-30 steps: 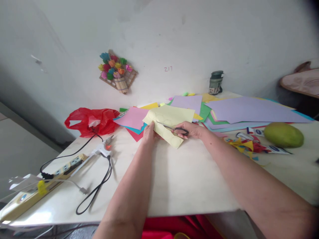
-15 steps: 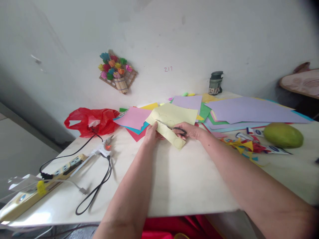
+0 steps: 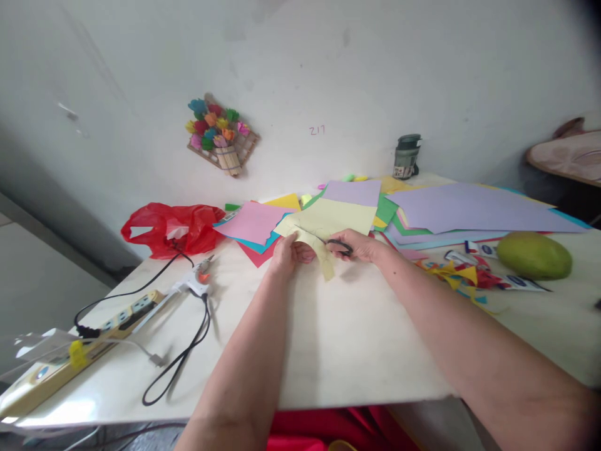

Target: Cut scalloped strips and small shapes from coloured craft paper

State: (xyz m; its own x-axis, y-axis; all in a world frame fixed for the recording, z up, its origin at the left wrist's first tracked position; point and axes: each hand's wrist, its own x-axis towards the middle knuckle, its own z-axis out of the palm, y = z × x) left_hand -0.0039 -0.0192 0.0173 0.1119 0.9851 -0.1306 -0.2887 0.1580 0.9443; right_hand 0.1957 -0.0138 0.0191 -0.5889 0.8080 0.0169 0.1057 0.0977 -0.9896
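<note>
Pale yellow paper (image 3: pixel 340 217) with pencilled circles is held above the table. My left hand (image 3: pixel 288 252) pinches its left edge, thumb on top and fingers beneath. My right hand (image 3: pixel 355 245) is closed round the dark handles of a pair of scissors (image 3: pixel 340 246). The scissors' blades lie across the paper, pointing left toward my left thumb. A partly cut strip (image 3: pixel 325 260) curls down between my two hands. Some of the right-hand fingers are hidden behind the handles.
Coloured sheets (image 3: pixel 469 210) spread along the back. On the left are a red plastic bag (image 3: pixel 169 232), a glue gun (image 3: pixel 197 282) with its cord and a power strip (image 3: pixel 94 341). A green fruit (image 3: pixel 534 255), glue tubes (image 3: pixel 521 283) and yellow scraps (image 3: pixel 453 274) lie right.
The scissors have cut further into the yellow paper. The front strip, flat before with its circles showing, now bends and hangs downward. Both hands stay in nearly the same place.
</note>
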